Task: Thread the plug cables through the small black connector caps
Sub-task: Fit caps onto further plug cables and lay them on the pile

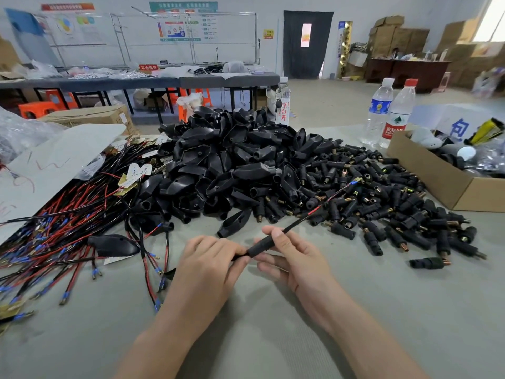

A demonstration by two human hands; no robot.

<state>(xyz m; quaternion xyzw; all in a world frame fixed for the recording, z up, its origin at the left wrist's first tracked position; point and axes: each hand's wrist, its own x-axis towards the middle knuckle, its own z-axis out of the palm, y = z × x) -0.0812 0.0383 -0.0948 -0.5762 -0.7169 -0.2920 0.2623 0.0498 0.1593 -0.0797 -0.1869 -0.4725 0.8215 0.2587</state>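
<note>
My left hand (pixel 210 258) pinches a black plug cable (pixel 296 224) near the table's middle. My right hand (pixel 289 254) grips a small black connector cap (pixel 259 247) that sits around that cable. The cable runs up and right from the cap, and its red, black and blue-tipped wire ends (pixel 352 184) hang over the cap pile. Many small black connector caps (pixel 382 198) with brass ends lie heaped to the right. A tangle of red and black plug cables (pixel 62 236) lies at the left.
A big heap of larger black plug shells (pixel 232 162) fills the table's middle back. An open cardboard box (pixel 442 179) stands at the right. Three water bottles (pixel 388 113) stand behind the piles. A grey sheet (pixel 54 160) covers the cables at the left.
</note>
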